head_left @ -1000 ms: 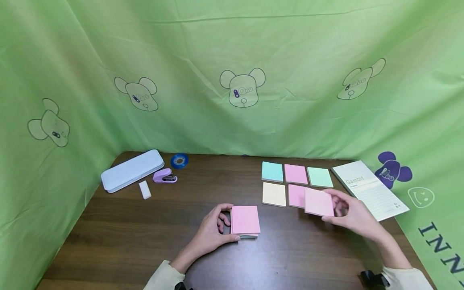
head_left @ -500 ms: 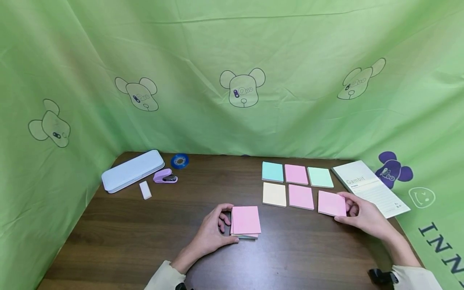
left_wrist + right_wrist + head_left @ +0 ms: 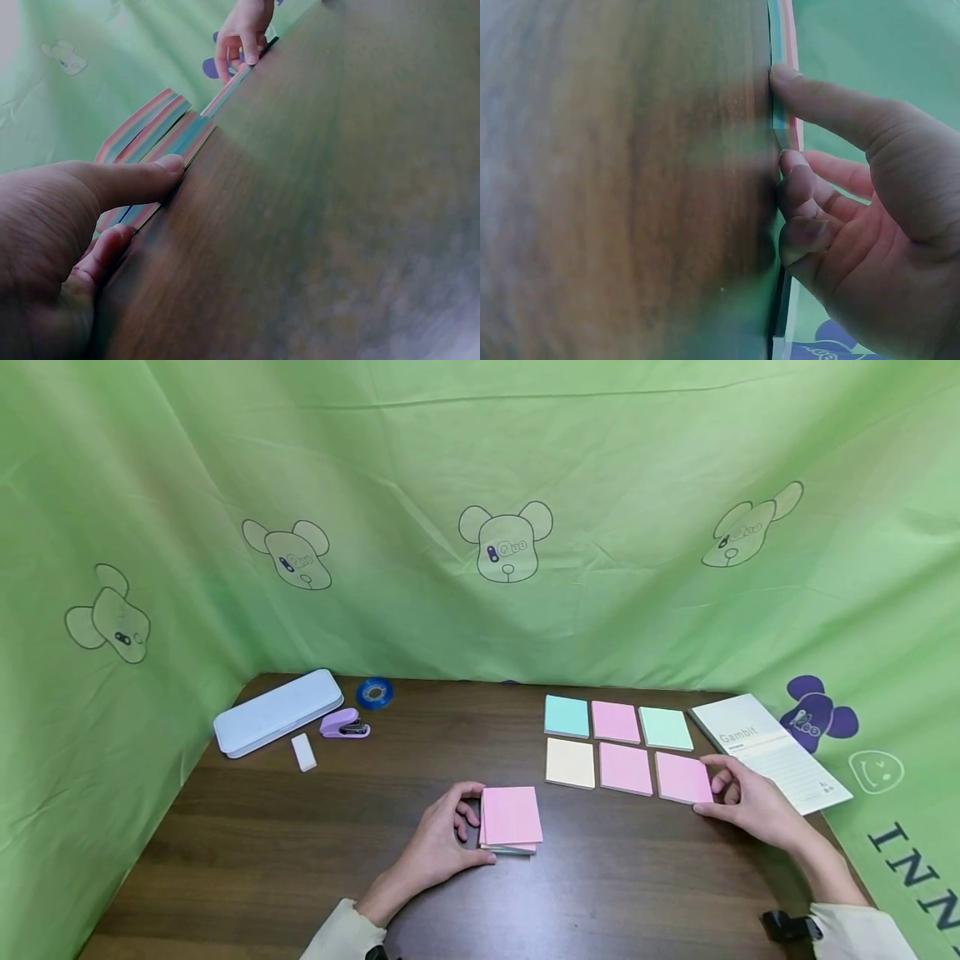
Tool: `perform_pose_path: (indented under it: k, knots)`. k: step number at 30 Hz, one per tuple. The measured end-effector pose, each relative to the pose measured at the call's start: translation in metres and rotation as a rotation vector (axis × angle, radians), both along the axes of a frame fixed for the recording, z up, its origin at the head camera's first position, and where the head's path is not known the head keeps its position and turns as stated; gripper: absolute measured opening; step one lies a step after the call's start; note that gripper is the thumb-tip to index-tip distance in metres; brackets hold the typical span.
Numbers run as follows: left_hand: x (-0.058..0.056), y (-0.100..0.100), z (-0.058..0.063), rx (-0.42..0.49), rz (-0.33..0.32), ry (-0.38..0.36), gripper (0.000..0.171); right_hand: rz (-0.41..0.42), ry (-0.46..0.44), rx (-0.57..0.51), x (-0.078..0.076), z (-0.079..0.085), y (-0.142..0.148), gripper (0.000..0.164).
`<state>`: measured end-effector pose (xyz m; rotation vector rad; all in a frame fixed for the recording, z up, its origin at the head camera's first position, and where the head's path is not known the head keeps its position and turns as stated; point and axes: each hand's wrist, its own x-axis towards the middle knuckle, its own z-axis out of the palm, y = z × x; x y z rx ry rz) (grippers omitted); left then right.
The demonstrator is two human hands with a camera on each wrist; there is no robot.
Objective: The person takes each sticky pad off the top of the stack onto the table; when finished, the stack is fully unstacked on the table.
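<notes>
My left hand (image 3: 435, 839) holds a stack of sticky note pads (image 3: 512, 816) by its left side, a pink one on top. In the left wrist view the thumb presses the stack's striped edge (image 3: 196, 139). My right hand (image 3: 753, 806) pinches the right side of a pink sticky note pad (image 3: 681, 777) lying at the right end of the nearer row. Beside it lie another pink pad (image 3: 626, 768) and a cream pad (image 3: 570, 762). Behind these are a turquoise pad (image 3: 566, 717), a pink pad (image 3: 616, 722) and a mint pad (image 3: 666, 728).
A white notepad (image 3: 768, 752) lies just beyond my right hand. At the back left are a pale blue case (image 3: 277, 712), a purple stapler (image 3: 343, 724), a white eraser (image 3: 303, 752) and a blue tape roll (image 3: 374, 692). Green cloth (image 3: 420, 610) surrounds the wooden table (image 3: 300, 860).
My right hand has carried its pink pad rightward, off the neighbouring pink pad, and down to the end of the nearer row, then nudged it slightly. My left hand stays at the stack.
</notes>
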<state>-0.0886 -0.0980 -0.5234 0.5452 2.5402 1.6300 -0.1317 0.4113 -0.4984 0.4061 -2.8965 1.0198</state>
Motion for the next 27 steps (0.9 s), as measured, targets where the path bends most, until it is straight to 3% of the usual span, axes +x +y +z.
perform_pose_path:
  k: [10,17,24,27]
  knots:
    - [0.0,0.0,0.0,0.002,0.005,0.005,0.095,0.004,-0.014,-0.005,-0.003,-0.001,0.003,0.072]
    - [0.0,0.001,-0.002,0.016,-0.011,0.027,0.094,-0.016,0.067,0.023,0.003,0.004,0.002,0.077]
    - [0.0,0.001,-0.002,0.024,-0.017,0.052,0.098,0.005,0.135,-0.087,0.008,0.02,-0.027,0.068]
    - [-0.001,0.001,-0.002,0.021,-0.019,0.056,0.098,0.044,0.157,-0.076,0.011,0.027,-0.049,0.068]
